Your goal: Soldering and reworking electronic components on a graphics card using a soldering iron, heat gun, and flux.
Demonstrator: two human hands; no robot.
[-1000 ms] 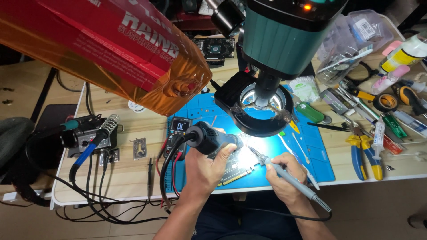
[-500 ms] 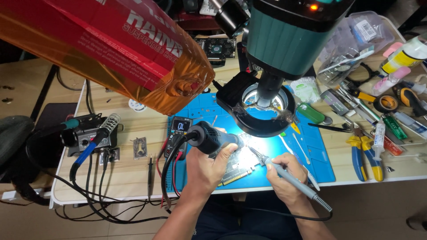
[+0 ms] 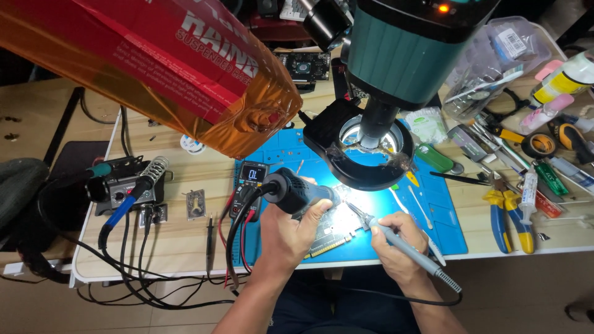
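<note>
Head view: left hand (image 3: 291,232) grips black cylindrical hot-air handpiece (image 3: 297,190), right hand (image 3: 396,244) grips grey pen-shaped tool (image 3: 402,244), both over brightly lit green circuit board (image 3: 337,222). Risk, judged: nozzle lingering over board could overheat parts; cable (image 3: 238,229) left of board could snag the red-and-black multimeter (image 3: 250,185).

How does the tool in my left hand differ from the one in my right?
The hot air handle in the left hand is thick, black and barrel-shaped; the grey tool in the right hand is slim and pen-like. Both trail cables and point at the lit circuit board.
</note>
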